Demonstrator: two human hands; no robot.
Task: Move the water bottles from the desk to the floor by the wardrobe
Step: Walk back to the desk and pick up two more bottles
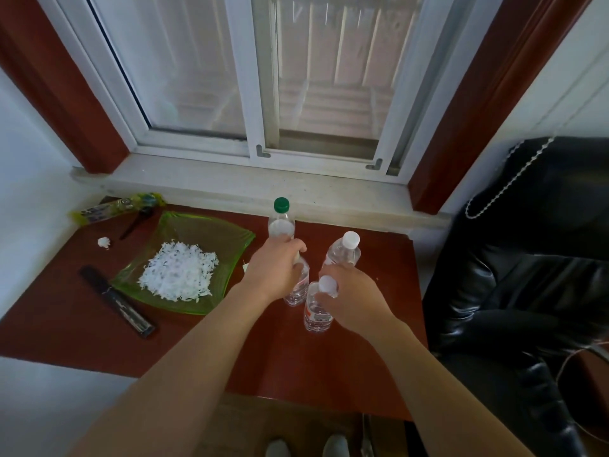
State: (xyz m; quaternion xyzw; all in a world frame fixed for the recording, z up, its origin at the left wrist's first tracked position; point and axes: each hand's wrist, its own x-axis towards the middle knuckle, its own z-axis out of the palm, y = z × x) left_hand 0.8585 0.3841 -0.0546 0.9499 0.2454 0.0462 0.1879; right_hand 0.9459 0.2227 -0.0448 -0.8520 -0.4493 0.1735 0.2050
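Several clear water bottles stand on the reddish-brown desk (379, 367) below the window. A green-capped bottle (281, 217) is farthest back, and a white-capped bottle (344, 252) stands to its right. My left hand (275, 270) is closed around the top of a third bottle (298, 290), hiding its cap. My right hand (352, 298) grips the neck of a nearer white-capped bottle (318, 313). Both held bottles look upright with their bases on the desk.
A green glass dish (230, 245) with white shreds sits left of the bottles. A black flat object (117, 301), a small white lump (103, 242) and a wrapped packet (115, 207) lie farther left. A black leather chair (527, 291) stands to the right. The window sill (230, 186) runs behind.
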